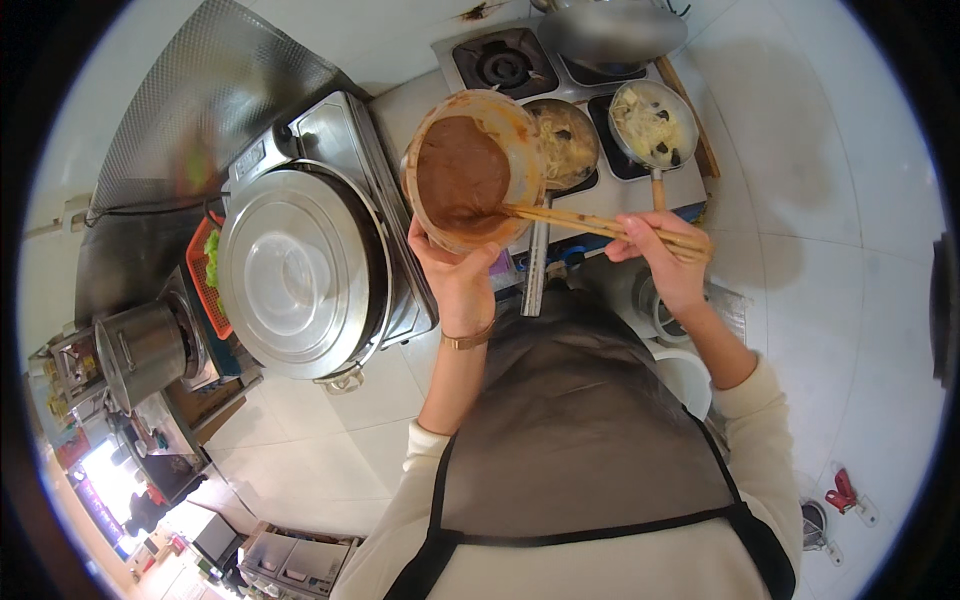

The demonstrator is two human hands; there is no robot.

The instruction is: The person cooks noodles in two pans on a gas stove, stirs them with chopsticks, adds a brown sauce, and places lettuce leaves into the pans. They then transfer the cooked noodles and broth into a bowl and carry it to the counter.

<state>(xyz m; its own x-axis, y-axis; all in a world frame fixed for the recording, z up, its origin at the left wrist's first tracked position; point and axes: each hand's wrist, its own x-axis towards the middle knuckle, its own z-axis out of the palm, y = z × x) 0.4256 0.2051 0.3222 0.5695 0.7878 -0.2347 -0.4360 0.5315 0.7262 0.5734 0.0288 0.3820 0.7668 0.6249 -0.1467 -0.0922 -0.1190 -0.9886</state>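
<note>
My left hand (457, 277) grips the near rim of a round tub (525, 142), which is tilted so that its inside faces me. Thick brown sauce (461, 169) fills its bottom, and smears of it coat the wall. A pair of wooden chopsticks (577, 220) is held in my right hand (667, 259), their tips dipped in the sauce at the tub's lower right. Partly behind the tub, a pan (564, 146) of noodles in broth sits on the stove. Right of it stands a pale saucepan (652, 124) with noodles and dark pieces, its wooden handle pointing towards me.
A metal pan handle (535, 262) juts towards my apron. Left stands a big pot with a metal lid (292, 270), beside an orange basket (206, 277) of greens. At the back are a bare burner (501, 67) and a wok (611, 34). A stockpot (142, 352) stands farther left.
</note>
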